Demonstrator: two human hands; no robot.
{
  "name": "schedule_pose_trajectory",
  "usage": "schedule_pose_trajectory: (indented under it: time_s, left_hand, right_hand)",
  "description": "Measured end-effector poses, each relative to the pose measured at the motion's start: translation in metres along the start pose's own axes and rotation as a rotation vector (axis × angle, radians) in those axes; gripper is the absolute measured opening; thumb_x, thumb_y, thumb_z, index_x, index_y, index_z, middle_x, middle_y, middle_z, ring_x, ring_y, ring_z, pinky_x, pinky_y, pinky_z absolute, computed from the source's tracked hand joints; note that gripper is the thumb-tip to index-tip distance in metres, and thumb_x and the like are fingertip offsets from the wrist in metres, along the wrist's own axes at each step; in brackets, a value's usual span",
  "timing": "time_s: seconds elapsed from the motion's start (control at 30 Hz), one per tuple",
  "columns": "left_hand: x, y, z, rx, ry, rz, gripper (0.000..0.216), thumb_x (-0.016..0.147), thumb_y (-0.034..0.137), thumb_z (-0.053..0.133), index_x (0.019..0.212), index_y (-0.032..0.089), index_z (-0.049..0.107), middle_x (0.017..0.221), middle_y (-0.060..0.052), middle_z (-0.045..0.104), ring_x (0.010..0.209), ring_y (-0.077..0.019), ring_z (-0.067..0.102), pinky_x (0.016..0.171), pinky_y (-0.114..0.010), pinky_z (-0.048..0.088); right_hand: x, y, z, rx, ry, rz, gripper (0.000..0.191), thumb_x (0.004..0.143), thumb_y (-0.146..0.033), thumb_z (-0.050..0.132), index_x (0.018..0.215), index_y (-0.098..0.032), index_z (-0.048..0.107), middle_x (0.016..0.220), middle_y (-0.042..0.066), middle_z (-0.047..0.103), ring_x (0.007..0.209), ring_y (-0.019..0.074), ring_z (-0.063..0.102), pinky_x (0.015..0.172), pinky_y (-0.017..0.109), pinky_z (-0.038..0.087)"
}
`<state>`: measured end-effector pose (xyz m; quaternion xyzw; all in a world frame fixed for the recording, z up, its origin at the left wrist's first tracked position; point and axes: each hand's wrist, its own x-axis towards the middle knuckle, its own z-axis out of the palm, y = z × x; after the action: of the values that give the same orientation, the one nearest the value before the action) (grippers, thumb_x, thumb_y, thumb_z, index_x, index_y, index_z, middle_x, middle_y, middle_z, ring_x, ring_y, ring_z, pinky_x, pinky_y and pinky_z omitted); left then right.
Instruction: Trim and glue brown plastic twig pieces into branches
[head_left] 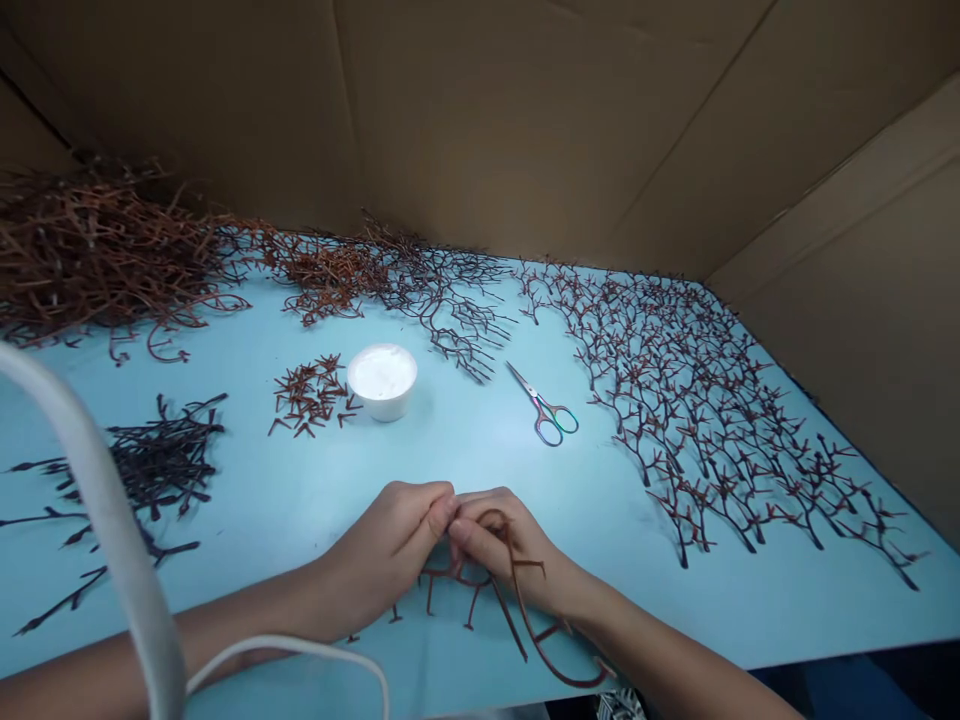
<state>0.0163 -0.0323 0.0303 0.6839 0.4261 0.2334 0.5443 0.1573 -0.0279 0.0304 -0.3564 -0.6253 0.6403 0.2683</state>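
Note:
My left hand (397, 540) and my right hand (517, 545) meet near the front middle of the table, with fingertips pinched together. Between them they grip a thin, curved brown plastic stem (529, 615) with short T-ended side stubs. It loops over my right hand and hangs below both hands. Whatever lies right at the fingertips is hidden. Beyond my hands is a white cup (384, 385) with white stuff in it, beside a small heap of brown V-shaped pieces (311, 395). Small scissors (546, 408) lie with blades apart to the right.
Rows of dark branching twigs (667, 400) cover the right side. A tangled brown heap (97, 255) stands back left, with dark twigs (450, 300) at the back middle and dark stems (161, 455) at left. A white curved tube (112, 520) crosses the left foreground. Cardboard walls (525, 120) enclose the table.

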Motion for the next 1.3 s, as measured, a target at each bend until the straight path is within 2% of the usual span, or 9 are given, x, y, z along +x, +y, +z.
schedule_pose_trajectory:
  time_s: [0.2,0.33,0.57,0.7,0.83,0.93,1.13,1.23,1.3]
  left_hand:
    - [0.001,0.001,-0.006,-0.733,0.038,-0.275,0.037,0.079,0.043,0.031,0.051,0.019,0.026,0.042,0.010,0.017,0.034,-0.0043,0.011,0.036,-0.019,0.013]
    - [0.011,-0.006,-0.012,-0.839,0.002,-0.272,0.035,0.076,0.042,0.042,0.052,0.017,0.032,0.044,0.010,0.018,0.035,-0.0029,0.012,0.036,-0.017,0.012]
    - [0.022,-0.023,-0.028,-0.565,0.102,-0.287,0.035,0.079,0.042,0.034,0.080,0.013,0.051,0.056,0.005,0.032,0.045,-0.0065,0.029,0.043,-0.019,0.025]
    - [0.002,-0.038,-0.051,-0.094,0.054,-0.186,0.035,0.080,0.043,0.030,0.077,0.016,0.053,0.051,0.005,0.031,0.044,-0.0091,0.029,0.042,-0.020,0.026]
    - [-0.019,-0.035,-0.084,0.610,0.407,-0.085,0.028,0.080,0.034,0.029,0.077,0.018,0.052,0.071,-0.004,0.049,0.070,-0.0178,0.046,0.064,-0.029,0.038]
    - [-0.017,-0.034,-0.100,0.921,0.484,-0.076,0.033,0.079,0.034,0.030,0.092,0.014,0.052,0.085,-0.009,0.050,0.082,-0.0226,0.046,0.073,-0.035,0.038]
    - [-0.013,-0.041,-0.106,0.965,0.452,0.033,0.051,0.079,0.038,0.035,0.121,0.009,0.032,0.112,-0.016,0.041,0.104,-0.0272,0.035,0.088,-0.041,0.031]
    - [-0.024,-0.021,-0.095,0.797,0.558,0.105,0.047,0.078,0.037,0.037,0.118,0.013,0.033,0.114,-0.014,0.042,0.108,-0.0260,0.034,0.091,-0.040,0.028]
    - [-0.030,-0.002,-0.081,0.603,0.457,0.157,0.046,0.073,0.041,0.044,0.113,0.018,0.039,0.110,-0.011,0.048,0.105,-0.0254,0.040,0.088,-0.037,0.033]
  right_hand:
    - [-0.016,-0.012,-0.001,0.296,0.089,-0.144,0.039,0.073,-0.048,0.046,0.047,-0.019,0.040,0.043,-0.003,0.038,0.043,0.0084,0.037,0.043,0.023,0.030]
    - [-0.013,0.001,-0.008,0.353,0.123,-0.181,0.033,0.076,-0.038,0.048,0.050,-0.017,0.047,0.047,-0.001,0.041,0.047,0.0092,0.040,0.046,0.024,0.030]
    - [0.003,0.006,-0.018,0.207,0.255,-0.066,0.039,0.073,-0.046,0.048,0.048,-0.015,0.047,0.048,-0.001,0.041,0.046,0.0079,0.037,0.046,0.023,0.028]
    - [0.004,0.004,-0.018,0.120,0.251,0.006,0.041,0.072,-0.048,0.047,0.048,-0.015,0.046,0.049,-0.001,0.042,0.044,0.0071,0.035,0.042,0.022,0.026]
    - [0.006,0.006,-0.015,0.062,0.254,0.068,0.043,0.072,-0.051,0.044,0.048,-0.016,0.045,0.046,-0.002,0.038,0.043,0.0071,0.033,0.041,0.022,0.024]
    - [0.007,0.008,-0.015,-0.004,0.251,0.122,0.043,0.072,-0.051,0.043,0.048,-0.015,0.045,0.045,-0.002,0.038,0.043,0.0071,0.032,0.043,0.022,0.024]
    - [0.007,0.008,-0.019,-0.097,0.328,0.064,0.042,0.074,-0.050,0.040,0.051,-0.015,0.044,0.048,-0.002,0.039,0.047,0.0085,0.035,0.047,0.023,0.027]
    - [0.009,0.011,-0.017,-0.182,0.317,0.045,0.036,0.077,-0.042,0.040,0.053,-0.015,0.044,0.050,-0.002,0.039,0.047,0.0084,0.035,0.046,0.022,0.028]
    - [0.013,0.011,-0.011,-0.260,0.278,0.021,0.031,0.078,-0.036,0.041,0.055,-0.016,0.044,0.051,-0.002,0.039,0.047,0.0080,0.034,0.045,0.021,0.028]
